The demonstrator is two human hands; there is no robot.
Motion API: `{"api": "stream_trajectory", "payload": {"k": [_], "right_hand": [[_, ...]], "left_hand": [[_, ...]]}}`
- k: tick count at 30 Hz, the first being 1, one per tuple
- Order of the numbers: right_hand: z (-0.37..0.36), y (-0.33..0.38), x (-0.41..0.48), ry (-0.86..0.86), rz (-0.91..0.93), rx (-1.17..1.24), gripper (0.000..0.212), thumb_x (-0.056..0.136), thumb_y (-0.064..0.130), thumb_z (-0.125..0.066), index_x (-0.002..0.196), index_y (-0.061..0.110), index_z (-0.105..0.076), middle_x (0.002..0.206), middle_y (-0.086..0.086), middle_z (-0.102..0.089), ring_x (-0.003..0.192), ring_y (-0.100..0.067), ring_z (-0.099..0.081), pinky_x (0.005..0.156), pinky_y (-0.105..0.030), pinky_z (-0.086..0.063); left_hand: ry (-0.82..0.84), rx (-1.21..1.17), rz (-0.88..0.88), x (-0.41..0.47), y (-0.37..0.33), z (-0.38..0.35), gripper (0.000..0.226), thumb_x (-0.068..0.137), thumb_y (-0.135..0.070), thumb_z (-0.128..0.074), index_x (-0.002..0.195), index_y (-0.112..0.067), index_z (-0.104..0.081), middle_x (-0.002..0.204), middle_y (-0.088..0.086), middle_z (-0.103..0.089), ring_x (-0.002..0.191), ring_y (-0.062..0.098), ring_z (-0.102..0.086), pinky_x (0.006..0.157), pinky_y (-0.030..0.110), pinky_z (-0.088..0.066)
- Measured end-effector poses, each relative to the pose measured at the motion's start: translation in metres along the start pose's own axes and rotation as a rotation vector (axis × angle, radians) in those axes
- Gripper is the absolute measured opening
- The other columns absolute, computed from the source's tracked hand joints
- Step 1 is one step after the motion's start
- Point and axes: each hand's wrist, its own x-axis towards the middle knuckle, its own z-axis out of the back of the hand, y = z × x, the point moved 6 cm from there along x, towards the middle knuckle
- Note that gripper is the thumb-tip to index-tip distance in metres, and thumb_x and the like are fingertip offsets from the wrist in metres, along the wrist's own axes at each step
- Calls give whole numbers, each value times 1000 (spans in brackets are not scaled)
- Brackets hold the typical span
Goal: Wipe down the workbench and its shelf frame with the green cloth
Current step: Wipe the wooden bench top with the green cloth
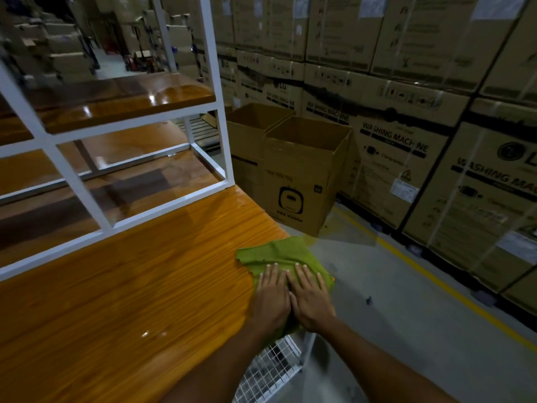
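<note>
The green cloth (pixel 279 253) lies at the right end of the orange wooden workbench (pixel 122 292), partly hanging over its edge. My left hand (pixel 271 298) and my right hand (pixel 311 298) lie flat on the cloth side by side, fingers straight and pressing down. The white metal shelf frame (pixel 222 112) stands on the back of the bench and carries a glossy wooden shelf (pixel 116 100).
Two opened cardboard boxes (pixel 302 175) stand on the floor just past the bench's right end. Stacked washing machine cartons (pixel 406 126) wall off the right side behind a yellow floor line (pixel 436 283). A white wire basket (pixel 273 370) hangs under the bench edge.
</note>
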Motion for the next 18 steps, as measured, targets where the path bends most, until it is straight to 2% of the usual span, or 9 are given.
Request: {"api": "stream_trajectory", "payload": {"k": [3, 7, 10, 13, 16, 18], "right_hand": [[-1, -8, 12, 11, 14, -2, 65, 95, 54, -5, 156, 31, -6, 165, -1, 2, 151, -20, 7, 119, -45, 8], [-2, -17, 36, 22, 45, -24, 66, 95, 53, -8, 157, 30, -9, 165, -3, -4, 152, -21, 0, 121, -46, 4], [-3, -15, 57, 52, 99, -52, 70, 92, 55, 1, 156, 28, 1, 164, -2, 8, 151, -21, 8, 119, -45, 9], [-1, -5, 78, 46, 142, -58, 68, 93, 54, 2, 156, 27, 4, 164, -3, 11, 151, -21, 12, 119, -46, 9], [-2, 11, 93, 73, 176, -55, 67, 95, 53, -1, 157, 27, 3, 163, -3, 11, 151, -22, 11, 119, -47, 8], [-3, 23, 98, 69, 190, -37, 67, 96, 52, -3, 157, 25, -3, 164, -5, 4, 151, -24, 6, 117, -47, 9]], "left_hand": [[18, 15, 14, 11, 1, -4, 78, 84, -44, 9, 155, -17, -11, 163, 7, 0, 150, 24, 7, 122, 44, -1], [1, 15, 39, 29, 5, -4, 75, 87, -43, 4, 155, -15, -12, 163, 9, -2, 150, 24, 6, 122, 45, -4], [-8, 31, 67, 42, 12, -1, 76, 86, -41, 4, 155, -15, -13, 163, 9, -4, 150, 25, 4, 122, 43, -5], [-8, 33, 134, 53, 29, 4, 74, 86, -40, 4, 155, -18, -12, 164, 7, -2, 150, 23, 5, 120, 40, -1], [18, 39, 201, 60, 50, 8, 66, 92, -38, -9, 156, -21, -12, 164, 5, -1, 150, 22, 6, 120, 39, -3], [23, 23, 234, 59, 63, 11, 66, 92, -38, -14, 156, -21, -14, 164, 3, -2, 150, 21, 5, 121, 38, -3]]}}
